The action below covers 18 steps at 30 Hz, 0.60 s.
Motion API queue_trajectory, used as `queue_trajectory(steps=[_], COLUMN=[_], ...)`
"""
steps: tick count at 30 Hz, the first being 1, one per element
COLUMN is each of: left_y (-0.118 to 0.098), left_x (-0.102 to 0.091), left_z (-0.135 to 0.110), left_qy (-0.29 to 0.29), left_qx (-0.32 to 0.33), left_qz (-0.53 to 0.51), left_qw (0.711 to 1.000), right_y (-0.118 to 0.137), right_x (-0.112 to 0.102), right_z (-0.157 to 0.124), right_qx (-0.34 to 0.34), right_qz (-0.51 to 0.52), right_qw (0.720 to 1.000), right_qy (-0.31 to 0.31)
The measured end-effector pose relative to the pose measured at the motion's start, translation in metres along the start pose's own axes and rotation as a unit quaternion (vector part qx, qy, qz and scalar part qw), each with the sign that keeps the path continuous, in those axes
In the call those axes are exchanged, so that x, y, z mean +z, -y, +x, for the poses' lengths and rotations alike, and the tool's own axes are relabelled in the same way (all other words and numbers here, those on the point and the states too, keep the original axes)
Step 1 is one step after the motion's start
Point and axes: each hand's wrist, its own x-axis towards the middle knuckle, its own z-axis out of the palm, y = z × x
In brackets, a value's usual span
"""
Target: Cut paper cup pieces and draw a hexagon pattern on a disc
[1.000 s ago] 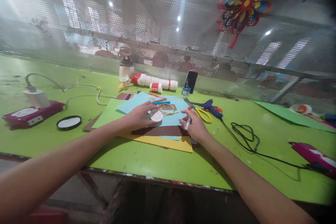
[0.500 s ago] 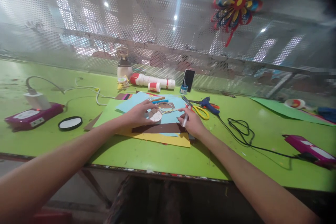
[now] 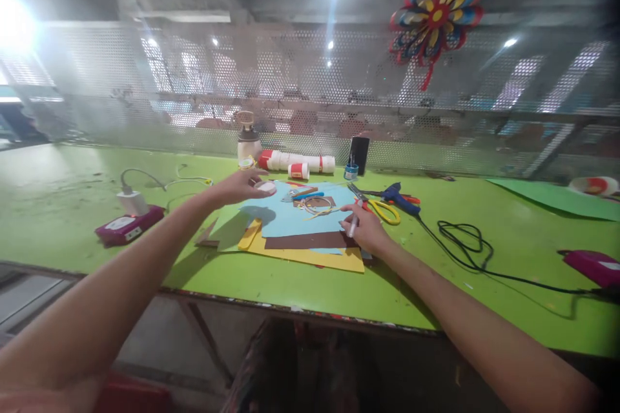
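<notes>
My left hand (image 3: 241,186) is raised over the back left of the paper stack, its fingers closed on a small white round disc (image 3: 266,187). Light blue paper (image 3: 285,222) lies on top of the stack, with brown and yellow sheets showing below it. A slim whitish pen (image 3: 355,221) is held in my right hand (image 3: 365,229), low at the stack's right edge. Between the hands rest a blue-handled tool (image 3: 309,195) and a loop of thin pale cord (image 3: 317,208). Yellow-handled scissors (image 3: 385,211) lie just beyond my right hand.
A blue glue gun (image 3: 400,199) trails a black cable to a purple power strip (image 3: 593,268) at right. Another purple power strip (image 3: 128,226) sits left. Behind stand a bottle (image 3: 248,145), white tubes (image 3: 300,161), a paper cup (image 3: 298,171) and a blue jar (image 3: 351,171).
My left hand has lifted the white disc away from the middle, towards the back left, uncovering a yellow strip. My right hand still holds the pen. The view has shifted left.
</notes>
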Motion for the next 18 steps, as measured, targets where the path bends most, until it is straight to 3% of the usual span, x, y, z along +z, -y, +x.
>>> queue_trajectory(steps=[3, 6, 10, 16, 18], left_y=[0.023, 0.047, 0.067, 0.075, 0.078], left_x=[-0.023, -0.034, -0.035, -0.030, -0.027], left_z=[-0.014, -0.030, -0.047, -0.055, -0.055], left_qy=[0.017, 0.050, 0.068, 0.092, 0.076], left_qx=[-0.059, -0.090, -0.104, -0.134, -0.140], left_qz=[0.041, 0.094, 0.158, 0.211, 0.212], left_qw=[0.997, 0.990, 0.980, 0.964, 0.964], right_y=[0.000, 0.000, -0.001, 0.000, 0.000], right_x=[0.000, 0.000, 0.000, -0.002, -0.002], right_z=[0.000, 0.001, 0.001, 0.001, 0.001], right_qx=[-0.006, -0.013, -0.020, -0.029, -0.029], right_qz=[-0.006, -0.010, -0.016, -0.026, -0.029], right_qw=[1.000, 1.000, 1.000, 0.999, 0.999], right_qy=[0.004, 0.009, 0.012, 0.016, 0.015])
